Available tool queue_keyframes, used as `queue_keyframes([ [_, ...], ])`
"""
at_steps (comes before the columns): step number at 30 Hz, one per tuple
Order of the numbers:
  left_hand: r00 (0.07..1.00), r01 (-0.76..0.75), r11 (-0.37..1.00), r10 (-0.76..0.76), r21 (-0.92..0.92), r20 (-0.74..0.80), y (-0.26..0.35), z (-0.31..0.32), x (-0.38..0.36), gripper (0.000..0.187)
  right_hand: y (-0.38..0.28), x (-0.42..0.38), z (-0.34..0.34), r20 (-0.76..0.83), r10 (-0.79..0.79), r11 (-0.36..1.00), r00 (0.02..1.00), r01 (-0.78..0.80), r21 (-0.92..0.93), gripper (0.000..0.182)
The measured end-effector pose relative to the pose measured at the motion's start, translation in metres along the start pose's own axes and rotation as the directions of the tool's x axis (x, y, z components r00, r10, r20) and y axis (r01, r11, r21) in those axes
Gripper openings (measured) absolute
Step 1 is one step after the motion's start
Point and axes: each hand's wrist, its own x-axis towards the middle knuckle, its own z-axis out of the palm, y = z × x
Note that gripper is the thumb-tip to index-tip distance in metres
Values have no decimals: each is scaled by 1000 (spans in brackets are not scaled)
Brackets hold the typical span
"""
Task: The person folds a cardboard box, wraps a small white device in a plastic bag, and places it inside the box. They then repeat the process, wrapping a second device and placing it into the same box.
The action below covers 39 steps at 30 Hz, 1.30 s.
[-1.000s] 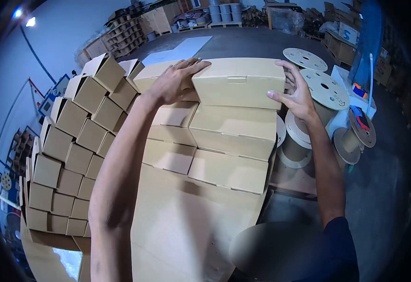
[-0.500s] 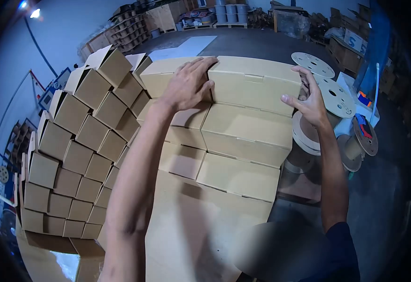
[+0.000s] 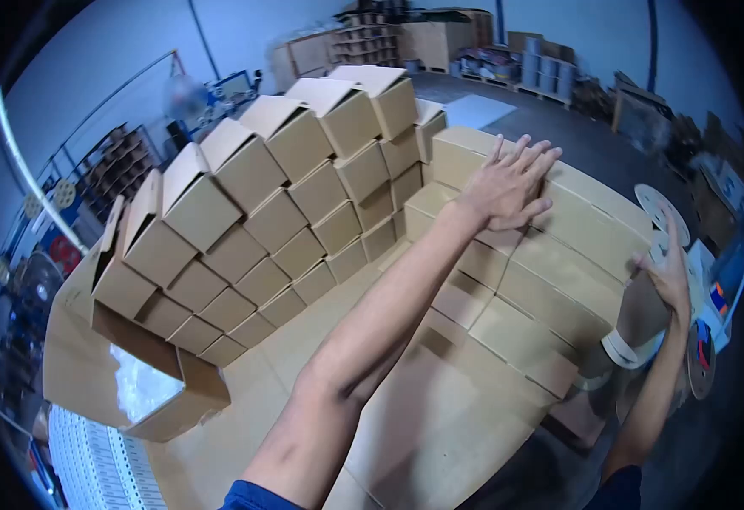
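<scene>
Left hand (image 3: 512, 189) laid, fingers spread, on top-row boxes (image 3: 589, 208); right hand (image 3: 668, 274) held open at row's end, contact unclear. More boxes (image 3: 274, 153) stacked alongside.

Warehouse or workshop: stacked cartons (image 3: 312, 191), spools (image 3: 700, 374)

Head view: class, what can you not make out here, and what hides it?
All in the head view:
Palm of the left hand: faces away, behind the knuckles.
Inside of the top box: hidden by its cardboard.
Whether the right hand touches that box: blurred.
Marks on the printed strips: too small.
Right sleeve: cut off by bottom edge.
</scene>
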Motion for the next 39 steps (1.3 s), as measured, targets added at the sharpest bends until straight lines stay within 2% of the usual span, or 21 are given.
queue_keyframes([
  [1, 999, -2, 999, 4, 51, -35, 5, -23, -10, 68, -16, 8, -4, -101, -42, 994, 994, 32, -102, 85],
  [2, 998, -3, 995, 10, 103, -68, 10, -48, -19, 68, -37, 17, -3, -91, 53, 999, 994, -52, 9, 77],
  [5, 994, 104, 953, -104, 283, -17, 16, -131, -69, 68, -130, 44, 20, 110, 46, 990, 993, -60, 131, 70],
  [7, 978, 204, 910, -207, 360, -30, 17, -191, -102, 59, -202, 58, 36, 255, -121, 966, 959, 55, 251, 64],
  [9, 934, 317, 821, -356, 475, -9, 21, -256, -133, 55, -268, 72, 62, 312, -358, 895, 880, 228, 384, 62],
  [10, 895, 395, 774, -446, 495, -17, 20, -293, -146, 52, -305, 75, 73, 327, -438, 864, 837, 293, 408, 61],
  [12, 813, 483, 574, -574, 661, -96, 7, -358, -188, 65, -365, 82, 114, 256, -676, 710, 691, 518, 477, 61],
  [14, 571, 610, 389, -819, 691, -43, 16, -431, -216, 85, -428, 81, 150, 178, -802, 561, 570, 618, 550, 60],
  [15, 531, 649, 350, -844, 675, -73, 5, -455, -244, 88, -461, 80, 160, 219, -819, 548, 530, 611, 571, 61],
  [17, 408, 681, 315, -913, 661, 14, -9, -490, -277, 89, -515, 75, 196, 175, -825, 551, 537, 698, 457, 65],
  [19, 341, 692, 354, -928, 629, 147, -20, -508, -304, 91, -555, 79, 236, 101, -840, 527, 533, 759, 383, 69],
  [20, 243, 720, 296, -955, 628, 171, -23, -511, -310, 92, -568, 76, 249, 134, -817, 572, 561, 756, 320, 72],
  [21, 307, 716, 348, -935, 605, 175, -18, -512, -318, 84, -579, 74, 259, 167, -789, 614, 591, 749, 251, 74],
  [23, 317, 780, 365, -931, 507, 182, -17, -513, -326, 76, -591, 71, 271, 262, -740, 668, 619, 720, 186, 78],
  [25, 539, 711, 460, -842, 532, 9, -17, -503, -345, 68, -592, 70, 276, 384, -702, 697, 600, 690, 195, 81],
  [27, 527, 708, 383, -846, 594, -82, -18, -498, -349, 50, -589, 66, 278, 389, -702, 687, 596, 711, 151, 85],
  [30, 544, 737, 294, -792, 608, -277, -15, -499, -344, 37, -589, 61, 271, 412, -672, 711, 615, 692, 126, 84],
  [33, 729, 672, 409, -512, 618, -454, -11, -511, -335, 25, -594, 66, 274, 413, -666, 718, 621, 683, 132, 84],
  [35, 791, 571, 297, -448, 765, -417, 14, -526, -318, 16, -591, 64, 279, 398, -675, 716, 622, 683, 147, 85],
  [36, 828, 522, 218, -363, 825, -428, 27, -530, -314, 11, -588, 59, 274, 322, -722, 675, 612, 725, 135, 82],
  [39, 827, 561, 284, -229, 778, -513, 98, -540, -303, 16, -571, 54, 267, -82, -707, 688, 702, 710, 147, 72],
])
